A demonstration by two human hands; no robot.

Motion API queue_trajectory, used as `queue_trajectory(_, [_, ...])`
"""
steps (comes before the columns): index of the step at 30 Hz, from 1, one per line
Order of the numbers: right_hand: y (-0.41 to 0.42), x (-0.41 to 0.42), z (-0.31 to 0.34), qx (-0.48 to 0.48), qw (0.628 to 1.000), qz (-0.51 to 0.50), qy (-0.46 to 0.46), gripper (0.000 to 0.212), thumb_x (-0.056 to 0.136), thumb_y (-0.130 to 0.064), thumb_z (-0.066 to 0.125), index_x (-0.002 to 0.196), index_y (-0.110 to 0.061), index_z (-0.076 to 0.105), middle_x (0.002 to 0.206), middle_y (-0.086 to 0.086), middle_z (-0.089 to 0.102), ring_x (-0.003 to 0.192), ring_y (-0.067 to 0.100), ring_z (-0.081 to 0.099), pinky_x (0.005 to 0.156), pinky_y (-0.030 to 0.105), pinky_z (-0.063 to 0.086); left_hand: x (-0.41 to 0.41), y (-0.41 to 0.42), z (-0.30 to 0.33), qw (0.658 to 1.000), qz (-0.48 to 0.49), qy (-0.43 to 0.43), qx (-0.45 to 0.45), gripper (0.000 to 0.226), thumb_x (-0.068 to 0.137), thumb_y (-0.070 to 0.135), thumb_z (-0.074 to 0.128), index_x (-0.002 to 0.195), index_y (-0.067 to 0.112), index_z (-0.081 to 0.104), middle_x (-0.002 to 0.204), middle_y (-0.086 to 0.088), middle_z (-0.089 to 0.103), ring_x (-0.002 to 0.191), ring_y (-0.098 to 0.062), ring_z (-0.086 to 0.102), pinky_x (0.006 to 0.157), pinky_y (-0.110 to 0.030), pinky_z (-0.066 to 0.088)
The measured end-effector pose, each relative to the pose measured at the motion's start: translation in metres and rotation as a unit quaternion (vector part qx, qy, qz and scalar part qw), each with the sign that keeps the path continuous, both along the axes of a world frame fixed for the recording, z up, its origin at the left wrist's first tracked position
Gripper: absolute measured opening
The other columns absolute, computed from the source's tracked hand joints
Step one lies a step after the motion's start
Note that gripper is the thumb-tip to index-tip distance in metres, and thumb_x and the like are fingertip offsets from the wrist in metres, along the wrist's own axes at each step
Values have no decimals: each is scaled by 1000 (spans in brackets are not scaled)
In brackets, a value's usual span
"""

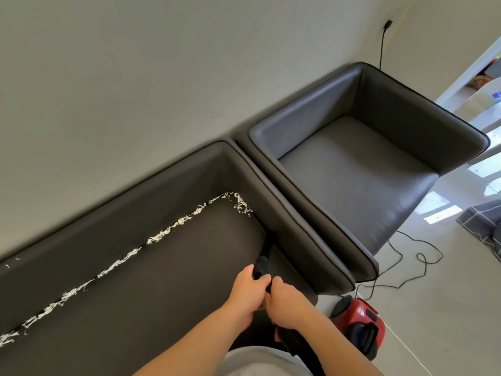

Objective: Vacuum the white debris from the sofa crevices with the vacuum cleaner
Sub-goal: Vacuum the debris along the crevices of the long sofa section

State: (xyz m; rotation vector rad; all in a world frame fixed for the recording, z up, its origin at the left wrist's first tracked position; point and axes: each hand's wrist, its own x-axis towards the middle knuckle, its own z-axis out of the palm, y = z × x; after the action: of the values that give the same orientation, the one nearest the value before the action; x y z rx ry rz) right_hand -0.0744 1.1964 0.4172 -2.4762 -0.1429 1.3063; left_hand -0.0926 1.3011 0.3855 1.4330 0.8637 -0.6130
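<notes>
White debris (162, 236) lines the dark sofa's (168, 289) back crevice (thickest at the corner); red vacuum cleaner (357, 325) sits on floor.

daylight from right | floor (447, 213) glare | wide-angle edge distortion

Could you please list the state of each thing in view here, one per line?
Left hand: closed around the vacuum nozzle.
Right hand: closed around the nozzle, just behind the left.
Vacuum nozzle: tip in the side crevice of the sofa.
White debris: lying along the back crevice and corner.
Sofa: seat bare apart from the debris.
Armchair: empty.
Red vacuum cleaner: on the floor.
Cord: loose on the floor.
</notes>
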Motion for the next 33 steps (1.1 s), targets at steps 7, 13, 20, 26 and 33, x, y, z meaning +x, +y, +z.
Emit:
queue_trajectory(7, [7, 3, 9, 0, 1000, -6, -13, 29, 103, -28, 50, 126, -12, 50, 105, 3, 66, 84, 15, 64, 74, 26, 54, 0, 6, 8, 1000, 17, -13, -9, 54, 102, 21, 58, 153, 22, 40, 121, 1, 60, 102, -14, 62, 65, -26, 55])
queue_trajectory(13, [8, 12, 15, 80, 994, -77, -11, 13, 102, -33, 51, 107, -21, 49, 85, 0, 67, 60, 11, 65, 57, 23, 55, 11, 12, 18, 996, 49, -56, 40, 68, 99, 24, 62, 158, 25, 28, 144, -5, 50, 122, -25, 58, 101, -48, 55])
queue_trajectory(20, [13, 29, 6, 92, 992, -88, 3, 22, 102, -35, 52, 116, -19, 47, 96, 4, 69, 71, 17, 67, 77, 36, 63, 32, 14, 13, 996, 56, -41, 59, 67, 98, 20, 63, 157, 22, 32, 130, 2, 51, 114, -21, 57, 86, -38, 57])
queue_trajectory(26, [-17, 27, 12, 89, 994, -67, -14, 37, 92, -48, 64, 117, -26, 47, 95, -5, 66, 78, 10, 67, 65, 22, 55, 44, -3, 13, 993, 70, -53, 74, 67, 98, 25, 65, 157, 24, 34, 145, -3, 50, 123, -23, 57, 107, -46, 51])
queue_trajectory(33, [-19, 55, 15, 83, 992, -71, -63, 26, 96, -38, 60, 114, -24, 48, 92, -5, 66, 72, 10, 66, 58, 22, 51, 59, -18, 24, 987, 89, -85, 102, 67, 98, 36, 63, 158, 28, 33, 146, 1, 52, 129, -19, 54, 110, -43, 47])
